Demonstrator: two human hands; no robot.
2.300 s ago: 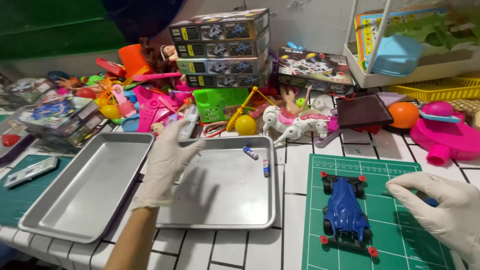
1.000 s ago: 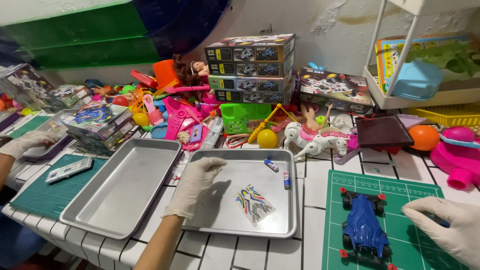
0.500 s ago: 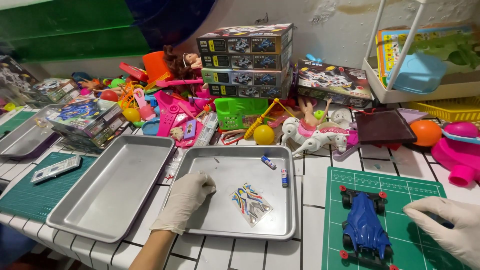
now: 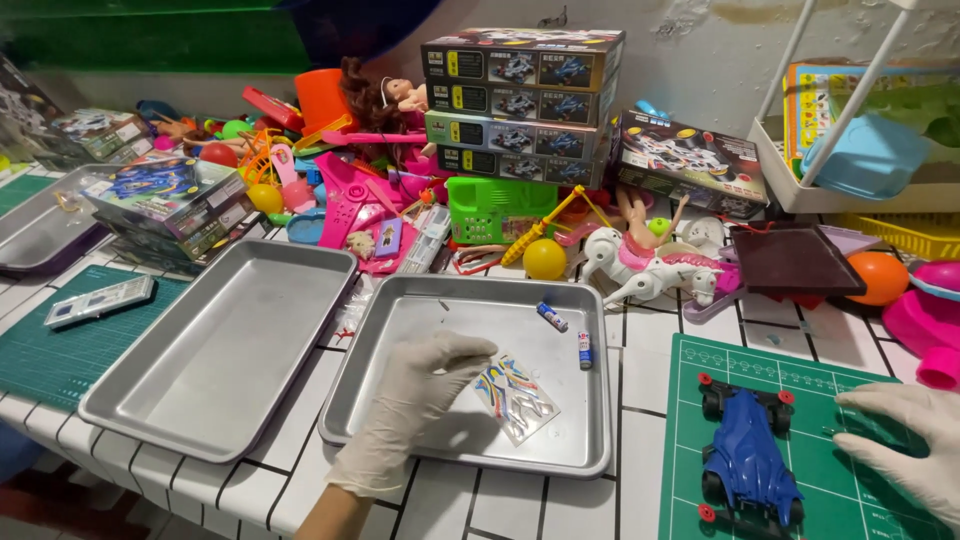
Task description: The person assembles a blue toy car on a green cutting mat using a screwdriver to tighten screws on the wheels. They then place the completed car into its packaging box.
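Two gloved hands in view: left hand [image 4: 420, 400], right hand [image 4: 915, 445]. Two empty-looking metal trays side by side, left tray [image 4: 215, 350] and right tray [image 4: 400, 320], the latter holding one sticker sheet [image 4: 515, 400] and two small batteries [image 4: 551, 317] [image 4: 584, 350]. Also one blue toy car [image 4: 748, 458] on one of two green cutting mats [image 4: 860, 500] [image 4: 40, 350], four stacked model-kit boxes [image 4: 520, 105], one white toy horse [image 4: 650, 270], one yellow ball [image 4: 545, 259], one orange ball [image 4: 878, 277].

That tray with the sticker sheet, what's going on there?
A person in white gloves works at a tiled table. The left hand reaches into the right metal tray, fingertips beside a colourful sticker sheet; two small batteries lie nearby. The right hand rests on a green cutting mat next to a blue toy racing car.
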